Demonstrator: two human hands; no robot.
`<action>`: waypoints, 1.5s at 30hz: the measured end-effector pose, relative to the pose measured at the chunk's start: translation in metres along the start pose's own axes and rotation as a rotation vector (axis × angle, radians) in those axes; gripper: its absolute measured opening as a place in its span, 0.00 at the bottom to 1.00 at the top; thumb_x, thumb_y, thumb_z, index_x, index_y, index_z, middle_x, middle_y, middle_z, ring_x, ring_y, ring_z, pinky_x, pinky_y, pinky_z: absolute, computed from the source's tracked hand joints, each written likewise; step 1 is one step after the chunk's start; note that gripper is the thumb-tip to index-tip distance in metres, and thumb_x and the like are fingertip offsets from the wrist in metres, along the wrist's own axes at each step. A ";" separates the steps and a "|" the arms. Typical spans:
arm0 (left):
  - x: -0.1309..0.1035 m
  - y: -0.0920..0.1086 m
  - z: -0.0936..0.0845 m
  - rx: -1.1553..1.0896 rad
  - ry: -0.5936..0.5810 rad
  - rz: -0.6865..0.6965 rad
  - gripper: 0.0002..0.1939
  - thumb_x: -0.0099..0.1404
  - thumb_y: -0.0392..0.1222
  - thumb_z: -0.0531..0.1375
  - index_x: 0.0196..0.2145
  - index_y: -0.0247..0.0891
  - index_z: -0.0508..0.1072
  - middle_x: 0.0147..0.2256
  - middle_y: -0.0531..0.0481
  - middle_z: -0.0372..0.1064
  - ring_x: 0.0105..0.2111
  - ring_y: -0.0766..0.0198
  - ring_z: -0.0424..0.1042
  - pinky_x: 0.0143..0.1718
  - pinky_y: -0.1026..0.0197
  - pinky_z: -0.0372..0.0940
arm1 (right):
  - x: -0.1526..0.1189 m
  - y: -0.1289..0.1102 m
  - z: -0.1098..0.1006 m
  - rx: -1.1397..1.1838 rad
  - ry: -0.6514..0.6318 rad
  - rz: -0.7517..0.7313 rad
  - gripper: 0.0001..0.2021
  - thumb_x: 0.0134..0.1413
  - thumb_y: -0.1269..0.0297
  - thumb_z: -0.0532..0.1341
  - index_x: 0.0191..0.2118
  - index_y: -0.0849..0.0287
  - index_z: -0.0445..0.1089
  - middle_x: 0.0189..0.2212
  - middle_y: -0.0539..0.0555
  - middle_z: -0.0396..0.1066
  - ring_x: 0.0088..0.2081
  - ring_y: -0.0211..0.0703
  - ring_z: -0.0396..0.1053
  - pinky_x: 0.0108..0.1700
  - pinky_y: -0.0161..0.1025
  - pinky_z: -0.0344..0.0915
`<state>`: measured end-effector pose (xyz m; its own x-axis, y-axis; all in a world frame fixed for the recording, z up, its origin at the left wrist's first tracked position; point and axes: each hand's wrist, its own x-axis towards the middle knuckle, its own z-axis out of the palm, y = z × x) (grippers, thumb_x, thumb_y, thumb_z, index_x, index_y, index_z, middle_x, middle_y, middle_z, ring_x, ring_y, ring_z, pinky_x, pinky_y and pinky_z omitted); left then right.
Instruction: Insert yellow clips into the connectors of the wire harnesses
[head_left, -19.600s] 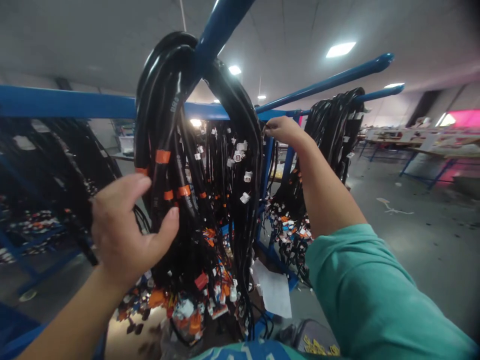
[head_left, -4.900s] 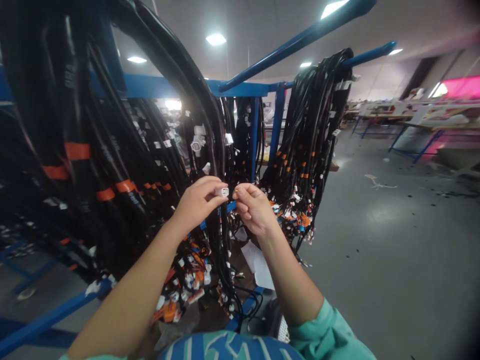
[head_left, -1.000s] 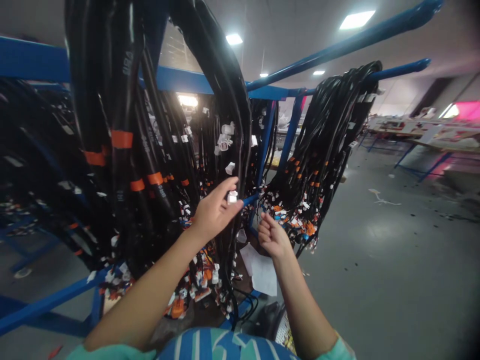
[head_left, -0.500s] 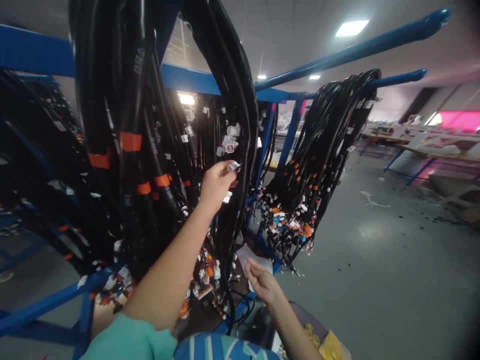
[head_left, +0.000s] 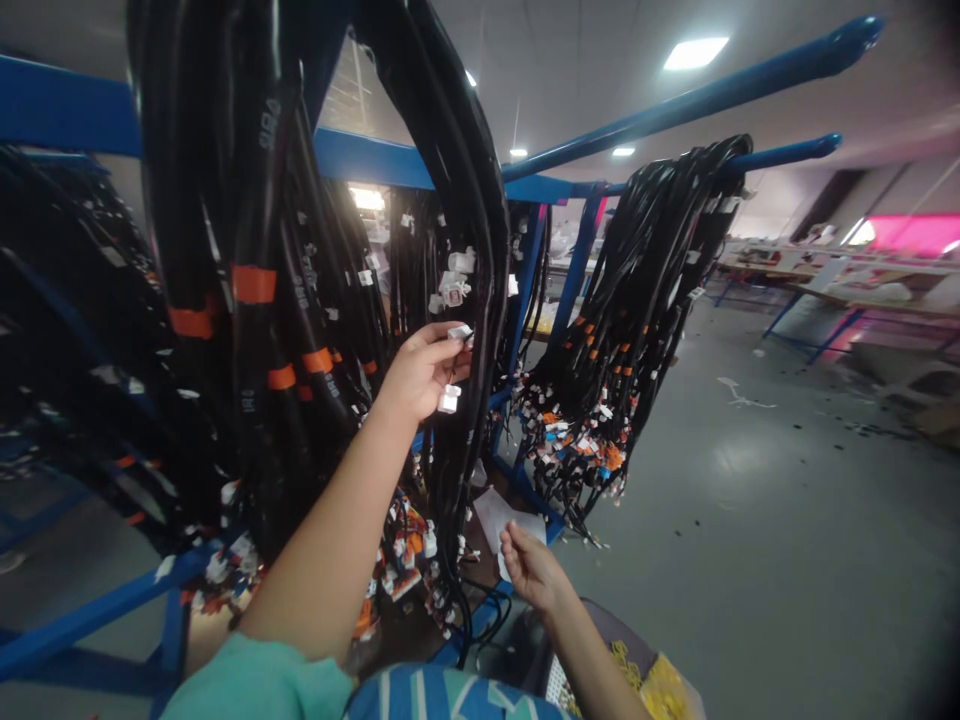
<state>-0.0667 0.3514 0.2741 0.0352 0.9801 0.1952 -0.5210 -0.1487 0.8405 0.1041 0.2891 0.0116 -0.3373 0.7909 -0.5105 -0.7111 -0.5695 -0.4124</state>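
My left hand (head_left: pixel 424 372) is raised at the black cable bundle (head_left: pixel 491 250), its thumb and fingers pinching a small white connector (head_left: pixel 460 333). A second white connector (head_left: pixel 449 399) hangs just below those fingers. More white connectors (head_left: pixel 454 285) stick out from the bundle above the hand. Lower down, my right hand (head_left: pixel 529 568) is held palm up with its fingers curled and thumb against them; whatever it may hold is too small to make out. A white sheet (head_left: pixel 495 515) lies behind the right hand.
Thick black cables with orange tape (head_left: pixel 253 284) hang close on the left. A blue rack arm (head_left: pixel 697 100) juts out at upper right, above another hanging harness bundle (head_left: pixel 637 270). A bin with yellow parts (head_left: pixel 664 690) stands at the bottom. Tables (head_left: pixel 817 285) stand farther back.
The fingers of my left hand have shifted on the connector, and the lower white connector shows more fully. My right hand has moved slightly, its fingers more curled. The view has shifted a little.
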 end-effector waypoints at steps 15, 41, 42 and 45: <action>0.000 -0.005 0.004 -0.155 -0.205 0.039 0.14 0.48 0.25 0.60 0.35 0.28 0.75 0.29 0.47 0.74 0.29 0.65 0.71 0.33 0.65 0.67 | -0.025 -0.023 0.026 -0.186 -0.132 -0.228 0.18 0.29 0.63 0.75 0.29 0.61 0.72 0.22 0.50 0.72 0.21 0.30 0.71 0.24 0.23 0.69; -0.021 0.040 0.031 0.235 -0.252 -0.026 0.09 0.58 0.29 0.57 0.37 0.31 0.74 0.27 0.47 0.74 0.25 0.65 0.74 0.30 0.63 0.71 | -0.107 -0.096 0.167 -0.308 -0.589 -0.593 0.12 0.33 0.63 0.73 0.27 0.59 0.74 0.21 0.46 0.72 0.21 0.27 0.67 0.23 0.23 0.68; -0.022 0.037 0.031 0.215 -0.265 -0.029 0.08 0.59 0.29 0.57 0.37 0.30 0.74 0.27 0.46 0.74 0.26 0.64 0.75 0.32 0.62 0.71 | -0.107 -0.096 0.169 -0.315 -0.595 -0.602 0.12 0.34 0.63 0.73 0.27 0.59 0.73 0.22 0.45 0.72 0.21 0.27 0.67 0.23 0.24 0.68; -0.020 0.031 0.033 0.163 -0.274 -0.024 0.07 0.61 0.32 0.57 0.36 0.29 0.73 0.27 0.46 0.74 0.28 0.63 0.75 0.34 0.61 0.72 | -0.107 -0.097 0.174 -0.352 -0.597 -0.638 0.12 0.35 0.64 0.72 0.26 0.58 0.70 0.22 0.45 0.70 0.22 0.27 0.66 0.24 0.25 0.68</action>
<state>-0.0554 0.3234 0.3124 0.2860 0.9149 0.2849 -0.3746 -0.1669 0.9121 0.1023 0.2988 0.2374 -0.2786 0.9051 0.3213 -0.6760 0.0528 -0.7350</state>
